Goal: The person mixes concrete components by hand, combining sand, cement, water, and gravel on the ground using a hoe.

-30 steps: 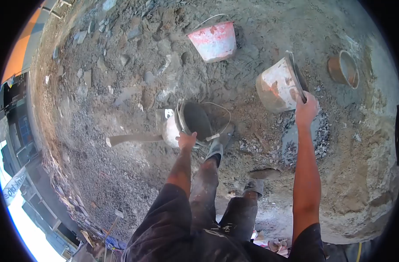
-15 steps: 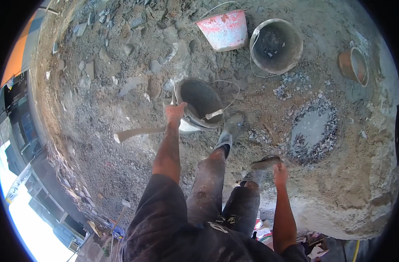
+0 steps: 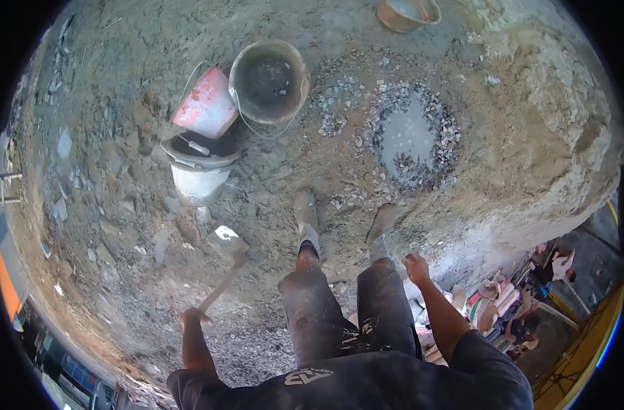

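Observation:
My left hand (image 3: 194, 316), at lower left, is wrapped round the end of a hoe's wooden handle (image 3: 218, 290). The hoe's blade (image 3: 227, 240) lies on the muddy ground, with a white glint on it. Beyond it stands a white bucket (image 3: 201, 186) with a dark bucket nested in its top. A red-and-white bucket (image 3: 208, 106) leans tilted against their rim. To their right is a grey bucket (image 3: 240, 76) with a wire handle and a little dark rubble inside. My right hand (image 3: 416, 268) hangs beside my right knee, fingers curled, with nothing visible in it.
A ring of gravel (image 3: 448, 133) surrounds a grey puddle (image 3: 407, 137) ahead of my right foot. At the top is a small brownish bucket (image 3: 406, 17). The ground drops at an edge on the right; people (image 3: 563, 265) and piled sacks (image 3: 506, 301) are below.
My left hand has let go of the nested buckets and now grips the hoe handle. Those buckets now stand against the red-and-white one. My view has turned right.

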